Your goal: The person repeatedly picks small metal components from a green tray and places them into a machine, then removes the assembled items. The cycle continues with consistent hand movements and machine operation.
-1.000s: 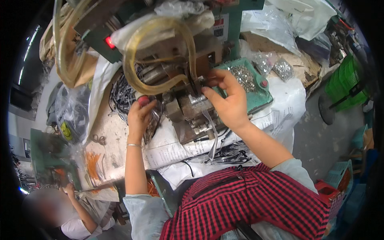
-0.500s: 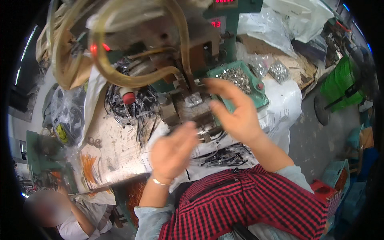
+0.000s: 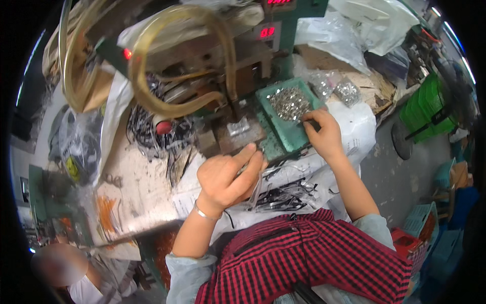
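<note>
The right hand (image 3: 324, 134) is placed at the near edge of the green tray (image 3: 283, 129), which sits on the tabletop (image 3: 136, 187) to the right of the press fixture (image 3: 233, 131). Its fingers are curled and pinched together beside the heap of small metal parts (image 3: 289, 103) in the tray; whether a part is already gripped between the fingertips cannot be told.

The left hand (image 3: 228, 177) is held loosely closed just in front of the fixture, thumb and forefinger extended toward it. Thin dark strands appear to trail from its palm toward the bundle of black wire pieces (image 3: 283, 195) lying on the white sheet (image 3: 354, 126) near the body; the grasp itself is hidden.

For a clean pick, a single part should be drawn off the thin edge of the heap rather than out of its middle, where pieces are likely to cling together. The tray should be left undisturbed, since it rests partly on the fixture base.

The piece in the left hand is best kept near the fixture opening, so that both items can be brought together by a short movement. Fingers should be kept clear of the yellowish hose (image 3: 152, 96) looping over the work area and of the machine's moving parts.
</note>
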A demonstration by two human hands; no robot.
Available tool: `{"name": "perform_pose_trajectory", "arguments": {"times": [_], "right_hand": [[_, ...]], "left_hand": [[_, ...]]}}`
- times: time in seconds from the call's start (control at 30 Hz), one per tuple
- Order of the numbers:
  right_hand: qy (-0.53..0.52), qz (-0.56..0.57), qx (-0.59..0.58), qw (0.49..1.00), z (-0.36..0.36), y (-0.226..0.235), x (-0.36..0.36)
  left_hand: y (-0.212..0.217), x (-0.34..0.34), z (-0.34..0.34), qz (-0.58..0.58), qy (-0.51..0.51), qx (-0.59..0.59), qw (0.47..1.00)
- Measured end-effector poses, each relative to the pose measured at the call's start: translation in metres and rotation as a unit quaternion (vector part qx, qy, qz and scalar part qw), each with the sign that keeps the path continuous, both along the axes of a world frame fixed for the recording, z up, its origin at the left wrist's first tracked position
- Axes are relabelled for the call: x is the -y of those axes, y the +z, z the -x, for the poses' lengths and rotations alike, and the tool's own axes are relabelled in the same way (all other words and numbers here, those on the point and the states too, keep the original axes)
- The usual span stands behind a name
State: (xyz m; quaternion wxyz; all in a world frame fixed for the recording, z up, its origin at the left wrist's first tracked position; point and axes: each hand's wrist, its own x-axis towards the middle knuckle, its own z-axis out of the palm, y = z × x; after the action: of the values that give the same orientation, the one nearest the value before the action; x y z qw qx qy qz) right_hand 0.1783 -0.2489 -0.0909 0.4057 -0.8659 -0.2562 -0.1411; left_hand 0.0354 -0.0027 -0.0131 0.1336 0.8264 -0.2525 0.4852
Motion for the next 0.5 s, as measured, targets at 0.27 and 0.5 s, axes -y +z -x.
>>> {"name": "perform_pose_trajectory", "arguments": {"times": [0.27, 0.5], "right_hand": [[-0.133, 0.119, 0.05, 0.983, 0.007, -0.003, -0.031], [-0.128, 0.109, 0.026, 0.985, 0.011, -0.002, -0.029]], "left_hand": [[-0.009, 0.013, 0.02, 0.09, 0.024, -0.069, 0.993], [-0.012, -0.012, 0.096, 0.127, 0.175, -0.105, 0.971]]}}
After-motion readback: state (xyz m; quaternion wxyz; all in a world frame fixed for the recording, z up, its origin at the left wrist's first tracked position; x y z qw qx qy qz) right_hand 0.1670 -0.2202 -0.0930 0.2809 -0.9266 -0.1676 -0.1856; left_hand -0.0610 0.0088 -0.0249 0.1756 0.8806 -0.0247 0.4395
